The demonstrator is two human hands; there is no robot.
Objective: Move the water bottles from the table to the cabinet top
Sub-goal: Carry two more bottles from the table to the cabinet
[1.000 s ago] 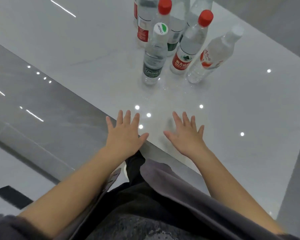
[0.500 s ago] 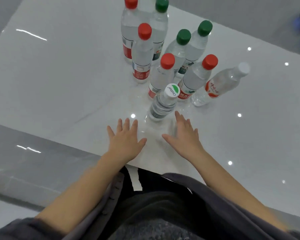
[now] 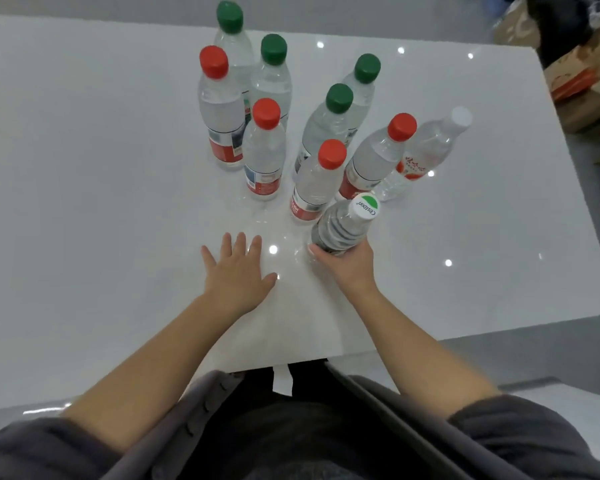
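Note:
Several clear water bottles stand upright in a cluster on the white glossy table [image 3: 84, 237]. Some have red caps [image 3: 332, 154], some green caps [image 3: 339, 98], and one at the right has a white cap [image 3: 461, 116]. Nearest to me stands a ribbed bottle with a white-and-green cap [image 3: 340, 230]. My right hand [image 3: 347, 263] grips this bottle low on its body, thumb on the left side. My left hand [image 3: 238, 275] lies flat on the table with fingers spread, just left of that bottle and in front of the cluster.
The table's near edge [image 3: 291, 362] runs just in front of my body. Cardboard boxes and bags [image 3: 575, 84] sit on the floor beyond the table's far right corner. The cabinet is not in view.
My right hand went from lying flat on the table to gripping the nearest bottle. The view has moved forward over the table, showing the whole cluster. My left hand stays flat.

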